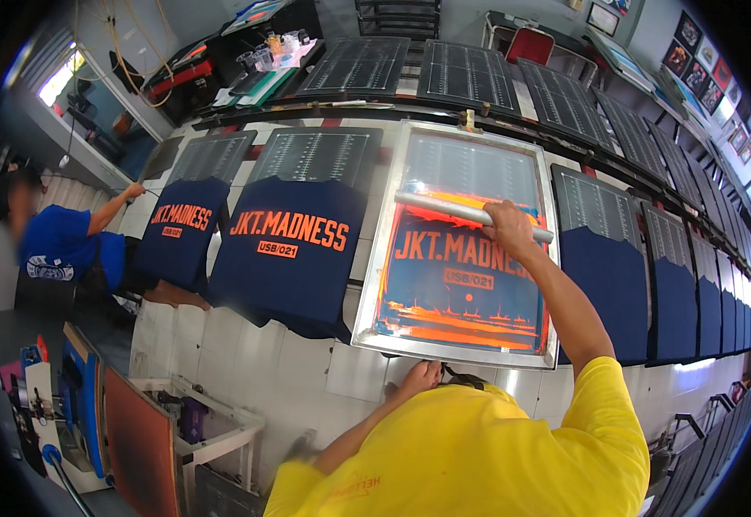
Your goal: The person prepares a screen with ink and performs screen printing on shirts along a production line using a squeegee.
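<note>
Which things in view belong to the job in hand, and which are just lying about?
In the job: squeegee in the right hand, silver-framed screen, orange ink, navy shirts, black boards.

Apparently just around: plastic cups, red chair, wall pictures.

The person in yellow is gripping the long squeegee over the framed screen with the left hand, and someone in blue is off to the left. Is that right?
Not quite: the head view shows the right hand gripping the long squeegee over the framed screen. The left hand is down by the screen's near edge. Someone in blue is indeed off to the left.
</note>
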Demonstrator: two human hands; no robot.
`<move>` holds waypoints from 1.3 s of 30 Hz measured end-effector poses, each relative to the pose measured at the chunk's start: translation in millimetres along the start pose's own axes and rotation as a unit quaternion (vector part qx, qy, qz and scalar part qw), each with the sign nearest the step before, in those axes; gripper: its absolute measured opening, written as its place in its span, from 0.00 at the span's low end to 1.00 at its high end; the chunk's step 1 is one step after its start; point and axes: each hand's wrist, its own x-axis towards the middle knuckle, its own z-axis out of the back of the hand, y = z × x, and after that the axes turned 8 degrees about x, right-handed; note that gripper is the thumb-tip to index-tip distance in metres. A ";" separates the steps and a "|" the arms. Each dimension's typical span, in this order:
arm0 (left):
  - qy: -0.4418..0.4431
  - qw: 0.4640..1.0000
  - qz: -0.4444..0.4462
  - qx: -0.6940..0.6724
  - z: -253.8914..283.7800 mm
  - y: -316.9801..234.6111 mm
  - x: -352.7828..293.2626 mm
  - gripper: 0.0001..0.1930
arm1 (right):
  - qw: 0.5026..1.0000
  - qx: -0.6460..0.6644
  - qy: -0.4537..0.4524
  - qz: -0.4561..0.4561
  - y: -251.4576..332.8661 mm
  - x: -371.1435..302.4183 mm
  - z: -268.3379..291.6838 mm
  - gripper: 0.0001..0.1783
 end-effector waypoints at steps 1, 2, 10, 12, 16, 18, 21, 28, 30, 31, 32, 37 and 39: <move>0.002 1.000 -0.008 0.000 1.7 8.3 2.8 0.25 | 1.000 -0.005 0.003 -0.004 0.7 5.2 -0.9 0.17; 0.005 1.000 -0.017 0.000 3.1 16.4 6.1 0.25 | 1.000 -0.010 0.006 -0.008 1.2 9.5 -1.6 0.17; 0.007 0.999 -0.039 0.022 5.0 22.9 7.4 0.26 | 0.998 -0.025 0.039 0.035 -15.0 19.0 -12.6 0.15; 0.006 0.999 -0.035 0.026 3.8 24.1 5.6 0.25 | 0.998 -0.022 0.056 0.036 -11.8 18.8 -7.4 0.13; -0.003 1.000 -0.016 0.019 4.9 20.5 4.8 0.24 | 0.995 0.000 0.088 0.042 8.0 -6.9 -4.1 0.12; 0.002 1.000 -0.014 0.013 5.8 11.0 3.0 0.23 | 0.994 -0.006 0.084 0.070 8.2 -32.8 -10.8 0.12; 0.011 1.000 -0.019 0.008 10.1 4.9 1.9 0.23 | 0.989 -0.007 0.101 0.103 32.8 -74.9 -4.5 0.15; 0.011 1.000 0.012 0.001 8.7 -11.3 -3.6 0.24 | 0.986 -0.001 0.133 0.105 53.0 -146.3 14.1 0.19; 0.004 1.000 -0.006 -0.019 7.5 -15.8 -4.5 0.24 | 0.989 0.016 0.107 0.102 32.9 -141.8 14.7 0.18; 0.006 1.000 -0.011 -0.020 8.4 -8.1 -2.6 0.24 | 0.990 0.026 0.095 0.103 27.3 -133.7 18.2 0.17; 0.006 1.000 -0.017 -0.023 8.8 -0.3 -1.6 0.24 | 0.991 0.001 0.092 0.094 23.3 -123.4 21.8 0.16; 0.037 0.999 0.016 -0.001 14.6 -1.2 -0.8 0.23 | 0.998 -0.028 0.020 0.043 -18.7 -59.4 13.7 0.15; 0.037 0.999 0.023 0.005 15.9 -0.2 -0.5 0.23 | 0.999 -0.035 0.013 0.032 -29.5 -36.5 12.6 0.16</move>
